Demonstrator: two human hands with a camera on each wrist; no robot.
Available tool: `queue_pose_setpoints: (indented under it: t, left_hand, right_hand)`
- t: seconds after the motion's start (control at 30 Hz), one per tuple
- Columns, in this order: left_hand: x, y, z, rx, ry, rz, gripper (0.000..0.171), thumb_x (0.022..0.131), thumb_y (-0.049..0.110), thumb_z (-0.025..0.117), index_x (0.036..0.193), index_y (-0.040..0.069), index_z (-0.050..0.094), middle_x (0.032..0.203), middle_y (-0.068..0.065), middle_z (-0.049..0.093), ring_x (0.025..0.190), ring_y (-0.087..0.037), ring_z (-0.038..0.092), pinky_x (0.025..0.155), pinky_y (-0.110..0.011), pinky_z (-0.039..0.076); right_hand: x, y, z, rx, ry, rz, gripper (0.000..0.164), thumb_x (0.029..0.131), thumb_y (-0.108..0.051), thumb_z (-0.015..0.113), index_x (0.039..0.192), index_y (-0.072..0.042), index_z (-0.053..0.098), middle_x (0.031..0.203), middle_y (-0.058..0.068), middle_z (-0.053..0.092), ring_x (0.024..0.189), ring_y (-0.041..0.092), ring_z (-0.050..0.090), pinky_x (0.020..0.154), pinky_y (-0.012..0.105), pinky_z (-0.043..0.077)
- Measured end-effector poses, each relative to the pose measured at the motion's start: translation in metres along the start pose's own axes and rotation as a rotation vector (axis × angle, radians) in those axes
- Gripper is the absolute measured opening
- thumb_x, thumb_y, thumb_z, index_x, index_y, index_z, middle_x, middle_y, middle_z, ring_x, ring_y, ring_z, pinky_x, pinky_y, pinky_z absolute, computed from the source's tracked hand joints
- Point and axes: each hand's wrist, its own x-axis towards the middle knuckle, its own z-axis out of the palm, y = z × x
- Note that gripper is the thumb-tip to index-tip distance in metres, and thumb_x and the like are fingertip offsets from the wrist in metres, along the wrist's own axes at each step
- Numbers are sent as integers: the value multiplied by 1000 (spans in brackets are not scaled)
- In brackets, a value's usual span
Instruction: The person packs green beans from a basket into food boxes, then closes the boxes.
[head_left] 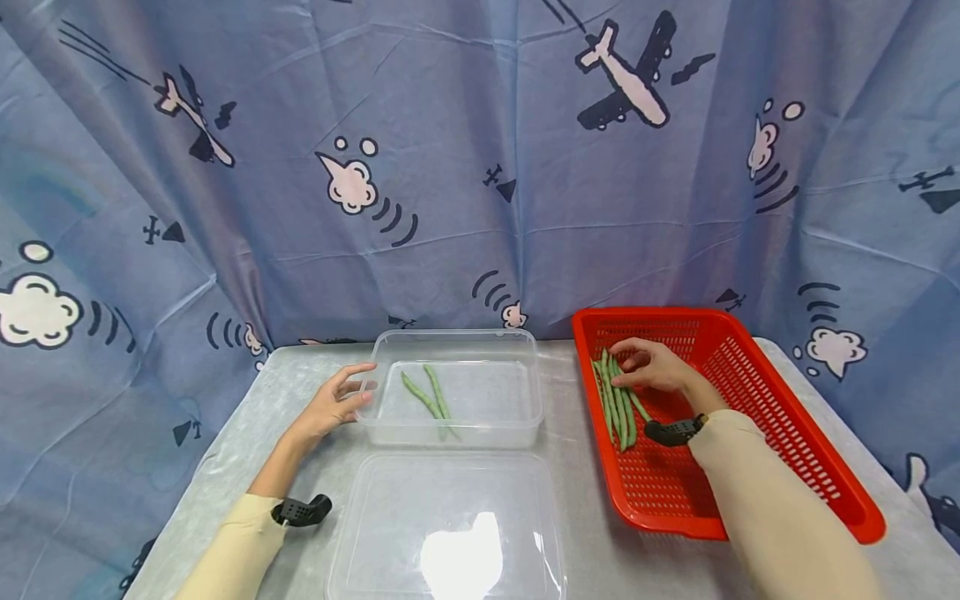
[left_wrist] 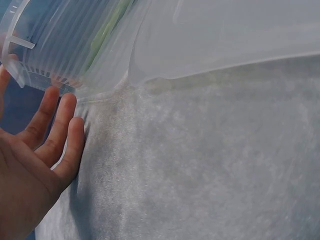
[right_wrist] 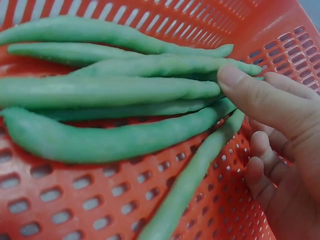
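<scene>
My right hand [head_left: 654, 367] is inside the red plastic basket [head_left: 780, 400], at the far ends of several green beans [head_left: 615, 400]. In the right wrist view its thumb presses the tip of one green bean [right_wrist: 150, 91], with the index finger behind the bean ends; the other fingers are curled beneath. My left hand [head_left: 333, 400] is at the left wall of a clear plastic container [head_left: 495, 436], its fingers loosely bent and spread at the side in the left wrist view. Two green beans [head_left: 435, 392] lie crossing inside that container.
A clear flat lid [head_left: 390, 517] lies in front of the container on the grey-white tabletop [head_left: 577, 500]. Behind the table hangs a blue curtain [head_left: 450, 83] printed with planes and clouds. The basket's raised walls surround the right hand.
</scene>
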Motion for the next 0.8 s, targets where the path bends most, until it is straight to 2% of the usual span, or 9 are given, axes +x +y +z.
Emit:
queue_pose_setpoints:
  t: [0.1,0.23,0.47,0.8]
  left_hand:
    - [-1,0,0,1,-1,-2,53,103,6,58,153,8,41,149,-31,41,133,-48,40,74,-39,51]
    - [-1,0,0,-2,-2,-6,53,104,6,58,154,8,41,150,-31,39,135,-49,37,76,-41,50]
    - [0,-2,1,-7,-1,-4,52,104,5,58,153,8,42,147,-32,42,133,-48,40,74,-37,52]
    - [1,-2,1,-1,-1,-4,51,104,5,57,152,8,42,147,-33,42,133,-49,39,74,-37,51]
  right_hand:
    - [2,1,1,13,12,-9,56,85,-3,82,132,6,53,109,27,57,92,32,55,66,38,52]
    - [3,3,1,9,28,-36,54,84,-1,83,128,6,53,108,27,58,95,34,54,65,35,50]
    - [2,5,0,93,15,-71,50,85,6,79,124,10,49,112,31,60,100,37,57,65,39,52]
    - [1,5,-2,204,4,-92,47,86,12,74,122,14,44,103,30,64,84,21,65,62,35,50]
